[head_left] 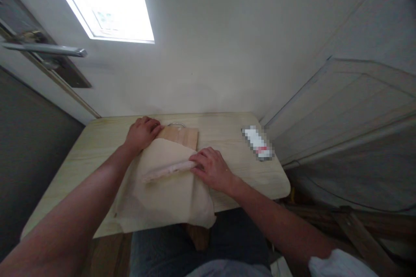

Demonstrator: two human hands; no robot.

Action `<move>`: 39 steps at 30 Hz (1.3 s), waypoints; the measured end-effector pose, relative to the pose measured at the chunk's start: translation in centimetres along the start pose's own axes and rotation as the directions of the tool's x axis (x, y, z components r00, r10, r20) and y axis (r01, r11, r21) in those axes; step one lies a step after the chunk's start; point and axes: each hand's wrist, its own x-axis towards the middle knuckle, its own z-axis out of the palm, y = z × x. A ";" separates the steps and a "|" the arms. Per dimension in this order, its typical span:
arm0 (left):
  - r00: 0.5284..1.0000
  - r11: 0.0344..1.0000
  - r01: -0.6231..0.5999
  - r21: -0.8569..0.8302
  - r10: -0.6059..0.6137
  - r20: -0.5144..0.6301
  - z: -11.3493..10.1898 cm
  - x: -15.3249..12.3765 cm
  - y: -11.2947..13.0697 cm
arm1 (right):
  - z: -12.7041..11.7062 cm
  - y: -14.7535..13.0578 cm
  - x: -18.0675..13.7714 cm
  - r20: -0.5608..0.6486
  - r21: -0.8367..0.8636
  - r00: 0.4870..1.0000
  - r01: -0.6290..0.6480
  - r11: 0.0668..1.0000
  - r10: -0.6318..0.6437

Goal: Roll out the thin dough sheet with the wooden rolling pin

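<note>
A cream cloth (169, 201) lies over a wooden board (183, 136) and hangs past the table's front edge. The board's far end shows bare, with a metal loop handle (177, 124). My left hand (143, 132) rests at the board's far left corner, fingers bent against it and partly over the cloth. A narrow, whitish, ridged strip (169, 171) runs across the cloth; whether it is a folded edge or a separate piece, I cannot tell. Its right end is pinched between the thumb and fingers of my right hand (211, 169).
The pale wood-grain table (227, 125) stands against a white door (208, 52) with a lever handle (45, 49) and a bright window pane (107, 0). A blurred-out white item (258, 143) lies at the table's right. Wooden beams (357, 229) show at lower right.
</note>
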 end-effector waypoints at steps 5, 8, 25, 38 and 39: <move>0.998 0.995 0.014 -0.094 -0.020 -0.061 0.7 -0.1 1.2 | -0.1 0.3 -1.1 -0.026 0.022 0.998 -0.063 0.998 0.064; 0.994 0.991 0.067 -0.117 -0.077 -0.083 1.0 -0.7 1.6 | -0.6 0.3 -1.9 -0.032 0.036 0.996 -0.082 0.996 0.083; 0.990 0.987 0.119 -0.112 -0.126 -0.057 1.3 2.5 4.9 | -2.4 1.6 -1.7 0.057 -0.056 0.997 -0.047 0.997 0.050; 0.987 0.976 0.126 -0.176 -0.142 -0.080 -5.2 -13.0 13.8 | 0.3 1.1 -3.2 -0.245 -0.028 0.948 -0.215 0.976 0.202; 0.984 0.978 0.153 -0.143 -0.164 -0.069 -4.6 -13.8 14.3 | 0.4 0.9 -3.4 -0.254 -0.035 0.942 -0.236 0.971 0.220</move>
